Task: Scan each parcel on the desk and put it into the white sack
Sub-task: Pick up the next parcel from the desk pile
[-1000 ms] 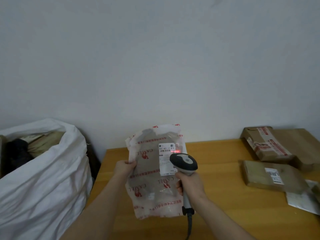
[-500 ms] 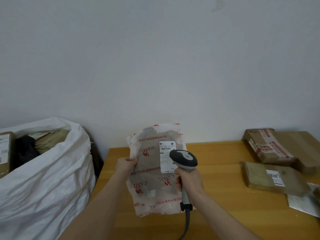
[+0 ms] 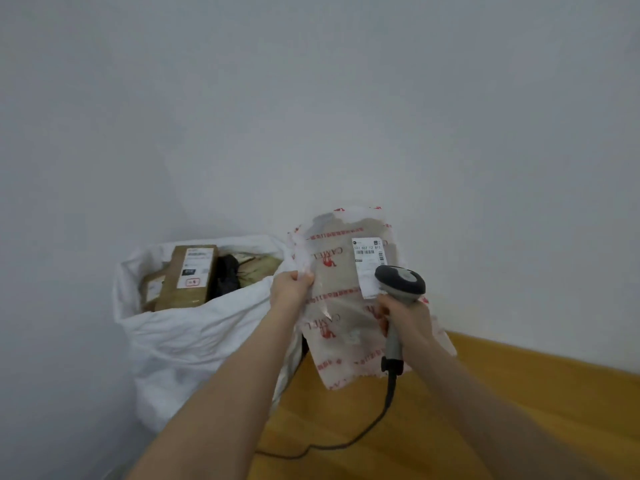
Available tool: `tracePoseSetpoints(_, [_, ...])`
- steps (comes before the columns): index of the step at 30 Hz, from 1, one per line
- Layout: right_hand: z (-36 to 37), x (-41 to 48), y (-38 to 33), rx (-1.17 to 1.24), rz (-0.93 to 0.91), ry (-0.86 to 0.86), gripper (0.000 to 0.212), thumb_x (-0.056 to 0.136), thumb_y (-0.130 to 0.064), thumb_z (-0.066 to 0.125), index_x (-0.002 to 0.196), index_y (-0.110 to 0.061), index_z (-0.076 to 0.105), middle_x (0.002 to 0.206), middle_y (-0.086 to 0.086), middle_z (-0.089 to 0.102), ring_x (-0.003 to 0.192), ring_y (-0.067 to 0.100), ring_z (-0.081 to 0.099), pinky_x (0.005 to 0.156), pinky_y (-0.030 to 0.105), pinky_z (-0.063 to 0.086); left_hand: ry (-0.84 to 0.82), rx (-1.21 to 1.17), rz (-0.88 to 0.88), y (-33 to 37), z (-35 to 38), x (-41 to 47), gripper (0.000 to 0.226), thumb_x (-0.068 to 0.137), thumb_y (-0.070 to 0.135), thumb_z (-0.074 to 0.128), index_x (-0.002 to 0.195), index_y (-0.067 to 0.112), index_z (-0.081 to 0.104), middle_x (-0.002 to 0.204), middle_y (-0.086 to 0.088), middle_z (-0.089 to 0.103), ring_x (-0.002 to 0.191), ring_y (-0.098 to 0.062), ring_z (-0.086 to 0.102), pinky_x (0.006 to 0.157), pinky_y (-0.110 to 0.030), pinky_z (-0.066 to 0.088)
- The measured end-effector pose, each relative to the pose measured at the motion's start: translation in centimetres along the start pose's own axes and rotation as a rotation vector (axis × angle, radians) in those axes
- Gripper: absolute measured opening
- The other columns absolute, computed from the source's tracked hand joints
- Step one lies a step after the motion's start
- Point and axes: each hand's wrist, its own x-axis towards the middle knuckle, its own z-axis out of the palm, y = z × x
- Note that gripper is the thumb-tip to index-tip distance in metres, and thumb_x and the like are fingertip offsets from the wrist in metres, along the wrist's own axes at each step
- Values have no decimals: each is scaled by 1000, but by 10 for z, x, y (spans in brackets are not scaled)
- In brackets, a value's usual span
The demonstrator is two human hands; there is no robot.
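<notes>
Change: the view swings left, and the plastic mailer parcel (image 3: 343, 306) moves with it, from above the desk (image 3: 485, 410) to the desk's left edge, just beside the mouth of the white sack (image 3: 194, 341).
Scanner: the scanner (image 3: 400, 284) sits in front of the shipping label (image 3: 369, 265); the red light seen on the label a second ago no longer shows.
Left hand: the left hand (image 3: 291, 289) pinches the parcel's left edge, holding it upright.
Right hand: the right hand (image 3: 408, 317) wraps round the scanner's handle; its cable (image 3: 346, 441) trails on the desk.
Sack: a brown box (image 3: 188, 277) and dark items already lie inside.
Meaning: scanning looks finished for this parcel; dropping it into the sack seems next.
Remaining: the other desk parcels are now out of view.
</notes>
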Motion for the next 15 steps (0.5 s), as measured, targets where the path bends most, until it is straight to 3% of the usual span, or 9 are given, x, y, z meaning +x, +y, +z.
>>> tracePoseSetpoints(4, [66, 4, -20, -2, -18, -124, 18, 81, -16, 73, 90, -3, 65, 73, 10, 65, 58, 18, 57, 57, 28, 50, 164, -72, 25, 19, -62, 14, 26, 89, 30, 62, 68, 17, 61, 78, -7, 69, 80, -28, 67, 80, -44, 57])
tracePoseSetpoints(11, [184, 13, -43, 18, -79, -177, 11, 86, -17, 69, 84, -8, 63, 76, 9, 66, 60, 17, 58, 63, 29, 52, 381, -148, 65, 22, -181, 85, 23, 91, 33, 58, 72, 20, 61, 74, -1, 68, 73, -24, 67, 76, -42, 58])
tracePoseSetpoints(15, [275, 28, -50, -35, -131, -182, 12, 84, -16, 70, 89, -10, 61, 83, 9, 68, 60, 14, 61, 63, 28, 54, 459, -195, 49, 6, -246, 151, 16, 90, 24, 58, 78, 14, 60, 77, -5, 66, 75, -26, 65, 70, -39, 57])
